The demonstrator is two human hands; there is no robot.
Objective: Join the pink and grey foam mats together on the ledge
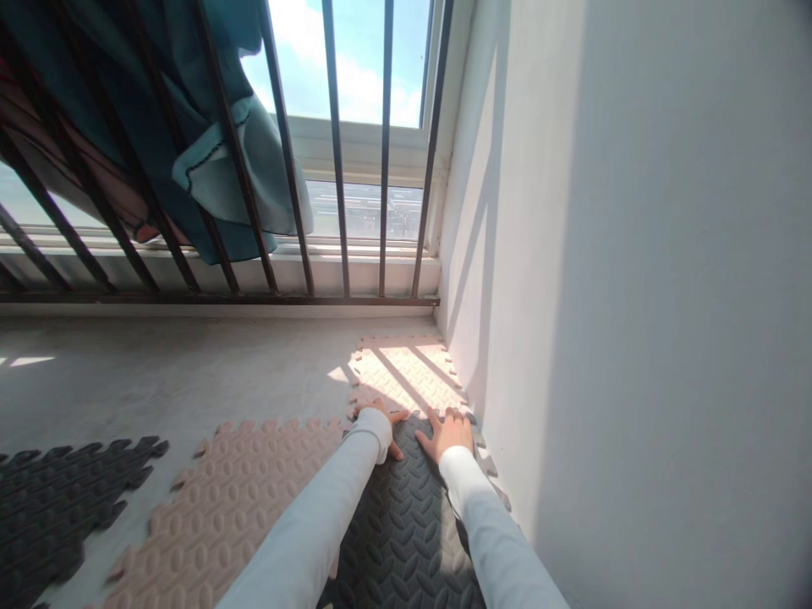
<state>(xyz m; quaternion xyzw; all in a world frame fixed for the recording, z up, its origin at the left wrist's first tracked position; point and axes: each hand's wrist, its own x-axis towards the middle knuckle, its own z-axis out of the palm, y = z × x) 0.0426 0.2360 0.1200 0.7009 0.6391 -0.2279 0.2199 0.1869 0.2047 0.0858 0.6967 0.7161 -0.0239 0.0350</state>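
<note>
Pressing foam floor mats together in the corner by the window.

I am kneeling over the dark mat [406, 524], running lengthwise from me toward the wall [634, 254], its far toothed edge meeting the pink mat [406, 372] just beyond my fingertips. My left hand [381, 423] and right hand [449, 433] are lying flat, fingers spread, grasping nothing, both pressing on that seam; another pink mat [241, 499] is lying left of them.

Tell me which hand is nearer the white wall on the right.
Right. The right hand presses flat on the dark grey foam tile close beside the white wall, its fingers at the tile's far edge. The left hand rests on the same edge, farther from the wall.
</note>
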